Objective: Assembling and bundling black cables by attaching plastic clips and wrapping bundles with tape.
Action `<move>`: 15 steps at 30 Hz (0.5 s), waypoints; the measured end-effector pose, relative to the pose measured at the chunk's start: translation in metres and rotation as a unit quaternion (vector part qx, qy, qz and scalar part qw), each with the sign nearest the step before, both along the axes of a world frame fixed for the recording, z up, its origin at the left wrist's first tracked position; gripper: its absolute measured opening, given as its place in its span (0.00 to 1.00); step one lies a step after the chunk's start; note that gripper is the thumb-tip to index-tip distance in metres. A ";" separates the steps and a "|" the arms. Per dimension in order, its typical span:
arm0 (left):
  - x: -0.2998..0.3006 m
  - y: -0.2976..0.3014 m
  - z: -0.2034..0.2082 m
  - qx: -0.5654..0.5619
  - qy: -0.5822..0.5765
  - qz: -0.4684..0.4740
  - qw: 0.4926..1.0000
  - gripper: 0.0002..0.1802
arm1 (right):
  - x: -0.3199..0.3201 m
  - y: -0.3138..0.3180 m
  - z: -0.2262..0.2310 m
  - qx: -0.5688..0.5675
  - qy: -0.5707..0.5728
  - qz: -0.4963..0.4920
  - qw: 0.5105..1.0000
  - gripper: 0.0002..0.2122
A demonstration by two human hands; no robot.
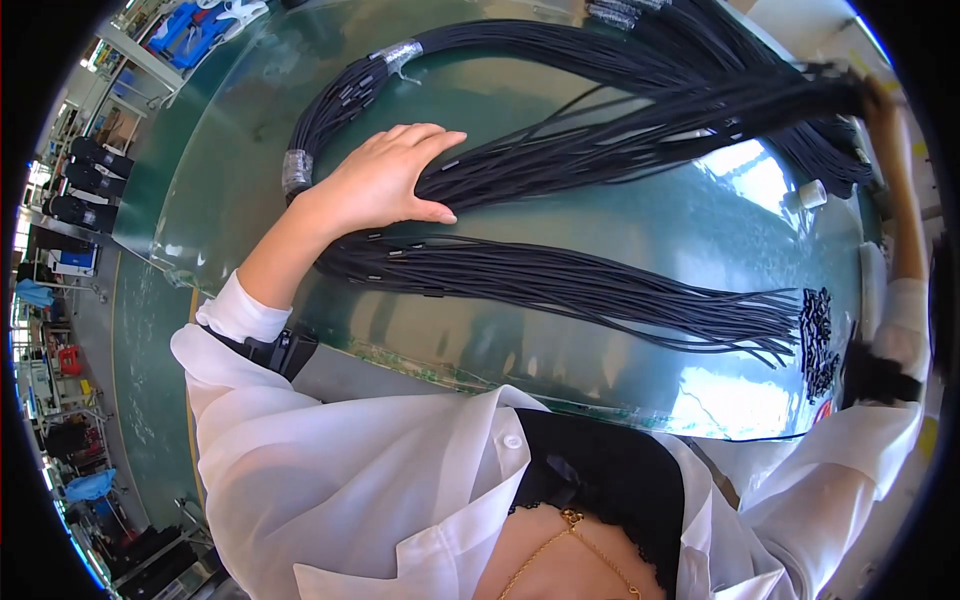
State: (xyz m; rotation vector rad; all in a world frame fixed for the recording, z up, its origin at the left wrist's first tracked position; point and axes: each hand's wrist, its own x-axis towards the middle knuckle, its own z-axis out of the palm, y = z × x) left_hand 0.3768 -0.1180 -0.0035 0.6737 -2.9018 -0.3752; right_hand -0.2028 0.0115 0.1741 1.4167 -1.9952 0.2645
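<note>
A long bundle of thin black cables (600, 135) stretches across the table, slanting up to the right. At its far right end my right hand (882, 115) is closed around the cables, slightly raised, its fingers partly hidden. Over the bundle's left part, my left hand (385, 175) has its thumb and fingers spread apart, with cables passing between them. A second black cable bundle (560, 285) lies nearer to me, its loose ends fanned to the right. Behind my left hand the cables curve in a loop, wrapped with clear plastic film (298, 170) in two places.
The table (240, 210) has a glossy green top. Small black pieces (817, 345) sit in rows by the near bundle's ends. A whitish roll (812, 194) stands at the right. More black cables (700, 40) lie at the far right. Shelves and blue items are at left.
</note>
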 end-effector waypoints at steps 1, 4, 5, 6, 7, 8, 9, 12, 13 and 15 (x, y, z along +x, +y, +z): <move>-0.004 -0.002 -0.003 0.019 -0.012 0.004 1.000 0.42 | -0.019 0.012 -0.026 0.039 0.006 -0.029 0.999 0.15; -0.001 0.002 -0.008 0.043 -0.028 0.028 0.998 0.42 | -0.023 0.025 -0.104 0.111 -0.040 -0.005 0.993 0.14; 0.000 0.003 -0.008 0.041 -0.025 0.030 0.998 0.41 | -0.020 0.028 -0.123 0.173 -0.079 -0.045 0.981 0.15; 0.000 0.003 -0.008 0.036 -0.020 0.029 0.999 0.41 | -0.016 0.033 -0.132 0.230 -0.117 -0.089 0.962 0.16; 0.001 0.004 -0.009 0.040 -0.020 0.031 0.999 0.41 | -0.005 0.039 -0.131 0.234 -0.116 -0.087 0.961 0.16; 0.006 0.007 -0.010 0.025 -0.011 0.038 0.999 0.39 | 0.011 0.042 -0.131 0.306 -0.094 -0.106 0.941 0.17; 0.010 0.011 -0.011 0.010 0.000 0.042 0.999 0.37 | 0.029 0.046 -0.126 0.375 -0.069 -0.127 0.916 0.18; 0.023 0.024 -0.008 -0.049 0.025 0.049 0.997 0.34 | 0.073 0.036 -0.105 0.391 -0.037 -0.093 0.915 0.20; 0.026 0.031 -0.006 -0.093 0.039 0.054 0.993 0.32 | 0.088 0.030 -0.103 0.337 -0.030 -0.036 0.940 0.22; 0.030 0.045 -0.003 -0.136 0.054 0.049 0.988 0.31 | 0.118 0.007 -0.119 0.219 -0.237 0.219 0.921 0.21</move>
